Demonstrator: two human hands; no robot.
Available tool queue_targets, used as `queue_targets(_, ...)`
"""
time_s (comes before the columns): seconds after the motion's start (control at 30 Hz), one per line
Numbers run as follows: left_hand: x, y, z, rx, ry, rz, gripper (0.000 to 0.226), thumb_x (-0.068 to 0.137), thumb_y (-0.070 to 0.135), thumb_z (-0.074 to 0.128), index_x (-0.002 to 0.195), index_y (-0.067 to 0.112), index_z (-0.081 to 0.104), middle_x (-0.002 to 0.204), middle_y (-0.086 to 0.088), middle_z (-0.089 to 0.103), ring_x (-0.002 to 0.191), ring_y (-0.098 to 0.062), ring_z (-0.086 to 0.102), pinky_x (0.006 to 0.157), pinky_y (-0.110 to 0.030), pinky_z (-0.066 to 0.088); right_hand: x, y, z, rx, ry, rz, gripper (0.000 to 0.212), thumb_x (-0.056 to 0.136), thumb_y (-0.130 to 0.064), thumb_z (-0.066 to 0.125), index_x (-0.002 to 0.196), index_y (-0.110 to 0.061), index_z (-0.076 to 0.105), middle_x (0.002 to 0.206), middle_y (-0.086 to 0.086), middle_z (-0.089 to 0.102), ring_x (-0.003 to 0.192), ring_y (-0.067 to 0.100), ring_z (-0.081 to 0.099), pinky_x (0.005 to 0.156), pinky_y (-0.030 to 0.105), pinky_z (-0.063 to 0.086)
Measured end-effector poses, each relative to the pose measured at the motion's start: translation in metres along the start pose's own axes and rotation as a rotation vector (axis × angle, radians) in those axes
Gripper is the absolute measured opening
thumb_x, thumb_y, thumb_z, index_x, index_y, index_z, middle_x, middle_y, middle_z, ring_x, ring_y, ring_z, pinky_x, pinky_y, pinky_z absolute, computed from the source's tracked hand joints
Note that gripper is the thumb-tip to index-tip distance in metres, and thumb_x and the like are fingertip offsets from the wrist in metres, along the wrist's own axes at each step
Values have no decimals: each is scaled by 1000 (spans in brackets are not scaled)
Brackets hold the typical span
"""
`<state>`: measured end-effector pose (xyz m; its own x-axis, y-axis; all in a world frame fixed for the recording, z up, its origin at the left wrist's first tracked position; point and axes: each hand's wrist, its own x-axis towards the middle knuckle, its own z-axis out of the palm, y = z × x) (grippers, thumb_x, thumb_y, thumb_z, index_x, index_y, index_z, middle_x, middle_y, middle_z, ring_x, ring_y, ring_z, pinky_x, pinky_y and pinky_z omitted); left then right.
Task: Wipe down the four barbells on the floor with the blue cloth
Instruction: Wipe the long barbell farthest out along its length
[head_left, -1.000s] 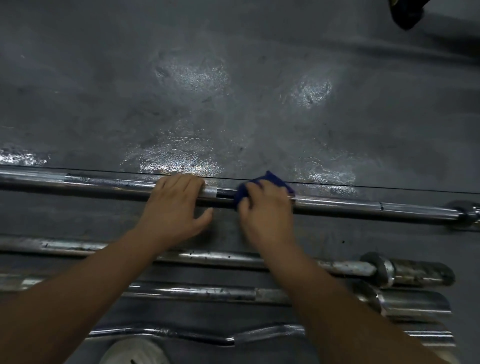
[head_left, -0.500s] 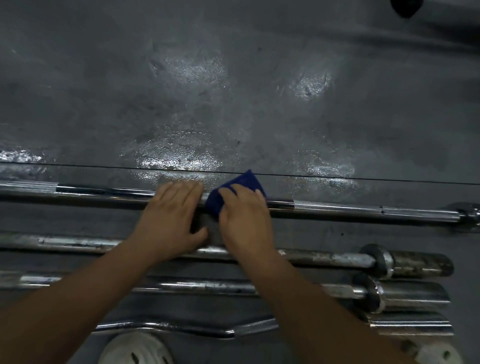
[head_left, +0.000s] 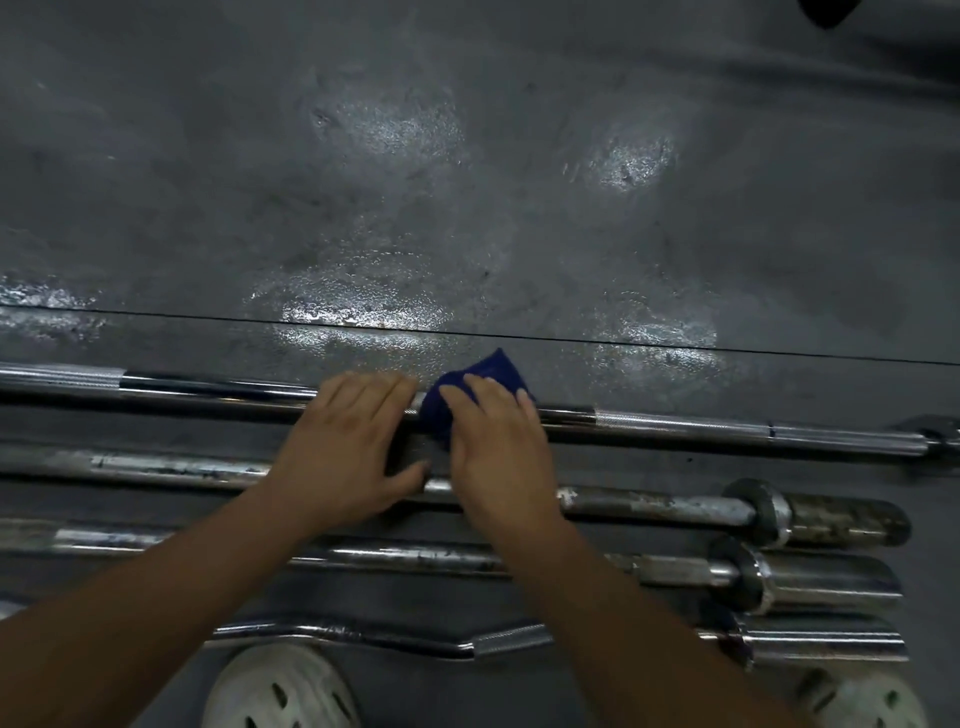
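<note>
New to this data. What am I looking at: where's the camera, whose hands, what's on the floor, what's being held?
There is no machine here. A person wears one wide-angle camera on the head, looking down at their own bare hands, so there is a single view. On the grey floor four bars lie side by side: the farthest barbell, a second barbell and a third barbell, both stained, and a wavy curl bar nearest. The left hand rests flat on the farthest barbell. The right hand presses a blue cloth onto that same bar with fairly straight fingers. White shoes show at the bottom edge.
</note>
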<state>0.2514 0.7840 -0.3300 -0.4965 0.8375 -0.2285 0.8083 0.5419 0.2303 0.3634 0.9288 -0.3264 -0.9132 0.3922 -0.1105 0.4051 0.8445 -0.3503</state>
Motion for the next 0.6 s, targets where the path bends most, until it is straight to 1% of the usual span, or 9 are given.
queue_targets(0.07,-2,-3,0,18,-16,19,85,82,69,46,143,10,47,138,-8,55,124,-28,51,112,-44,32,-5,32,-12,-69,-25,12,41,91,-21,48,131,-25,55,135,3,56,128,22,48,113,44,32)
queue_targets(0.17,-6,-4,-5,17,-22,26,83,85,71,44,143,12,46,138,-7,55,124,-26,49,111,-43,31,-21,88,-37,-121,2,116,45,86,-19,42,128,-18,59,129,5,59,121,25,52,108,45,36)
queue_targets(0.23,-8,-3,-5,15,-30,34,84,84,71,44,143,11,45,138,-7,54,125,-27,48,112,-43,30,-29,109,-50,-149,22,157,42,86,-14,46,124,-14,61,124,6,62,114,26,55,103,44,41)
queue_targets(0.3,-12,-2,-4,23,-41,44,85,85,71,43,145,11,43,141,-8,52,127,-28,47,114,-44,29,-31,113,-54,-147,36,188,35,85,-8,54,118,-12,65,114,6,66,100,27,57,92,40,46)
queue_targets(0.37,-15,-2,-7,32,-45,46,86,85,71,41,147,11,42,143,-8,51,129,-28,47,116,-43,27,-27,108,-58,-99,35,222,31,83,-4,58,111,-12,68,106,6,68,91,27,59,82,36,47)
queue_targets(0.43,-17,-1,-9,34,-51,43,87,86,72,38,147,11,42,144,-9,50,131,-27,47,116,-43,26,-20,101,-63,9,46,278,30,85,-4,56,109,-14,69,104,5,67,91,24,58,80,33,46)
queue_targets(0.5,-20,1,-12,34,-62,25,89,85,74,36,147,11,41,146,-9,49,133,-27,45,117,-42,24,-16,92,-70,165,66,318,30,87,-3,52,108,-16,69,104,1,63,90,16,53,75,28,42)
queue_targets(0.53,-22,3,-14,36,-59,17,90,85,75,35,148,11,41,148,-9,48,135,-27,44,117,-41,21,-15,87,-75,218,90,310,31,86,-2,51,107,-16,69,103,0,61,88,12,50,73,23,39)
queue_targets(0.6,-28,6,-21,39,-39,9,90,84,76,35,148,12,40,151,-9,44,138,-27,40,118,-41,20,-19,75,-85,275,167,280,32,85,2,50,105,-15,69,103,-2,60,85,6,47,70,8,34)
